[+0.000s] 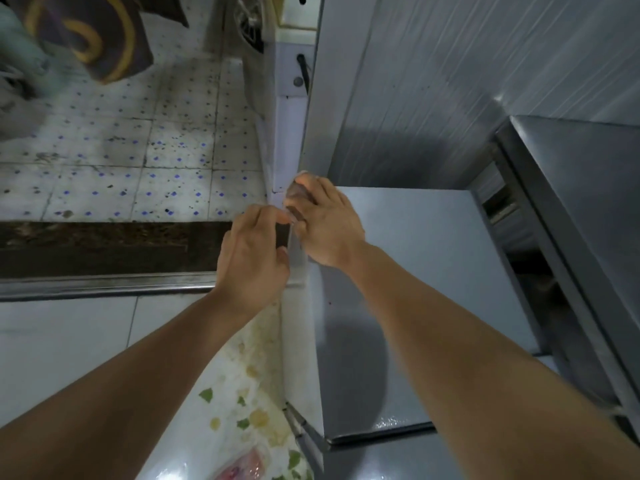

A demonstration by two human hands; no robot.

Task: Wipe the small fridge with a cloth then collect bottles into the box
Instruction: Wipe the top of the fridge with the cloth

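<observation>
The small fridge stands below me, its flat grey top filling the centre and right of the view. My right hand is at the top's far left corner, fingers curled round a small pinkish cloth that shows only between the fingers. My left hand is just left of it at the fridge's left edge, fingertips pinched at the same spot, touching the cloth's lower end. No bottles or box are in view.
A taller metal cabinet stands close on the right. A grey panelled wall rises behind the fridge. On the left are a speckled tiled floor, a dark threshold step and a patterned cushion.
</observation>
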